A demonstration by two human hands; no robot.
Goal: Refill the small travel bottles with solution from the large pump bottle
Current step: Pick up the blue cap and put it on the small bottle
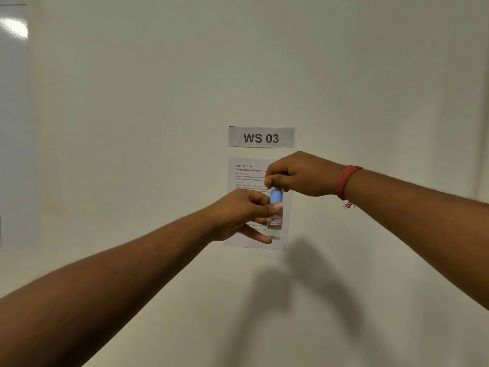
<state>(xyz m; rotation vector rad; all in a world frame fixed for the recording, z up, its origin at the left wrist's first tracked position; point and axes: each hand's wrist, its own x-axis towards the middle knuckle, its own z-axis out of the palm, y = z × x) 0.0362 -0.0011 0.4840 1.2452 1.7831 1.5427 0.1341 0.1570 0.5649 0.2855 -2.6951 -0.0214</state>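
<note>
Clear plastic forms the body of the small travel bottle point(275, 223), which is held upright in mid-air just right of the frame centre, in front of a printed sheet. The bottle carries a small label with an orange-red border, and a light blue cap point(276, 196) sits on its neck.

The left hand point(239, 215) enters from the lower left of the frame and grips the bottle body. Its thumb lies across the front of the bottle just below the cap, and its fingers point(258, 235) are curled round the far side, with one finger reaching under toward the base.

The right hand point(301, 173) enters from the right of the frame and sits directly above the bottle. Its fingers point(275, 178) are closed together in a pinch on the top of the blue cap. A red thread band point(346, 182) is tied round the right wrist.

Behind the hands, the task sheet point(246, 176) lies flat on the pale surface point(132, 128); whether this is a wall or a worktop cannot be told. Above the sheet, a strip sign point(261, 137) reads "WS 03". The shadows of both arms fall on the surface in the lower centre of the frame.
</note>
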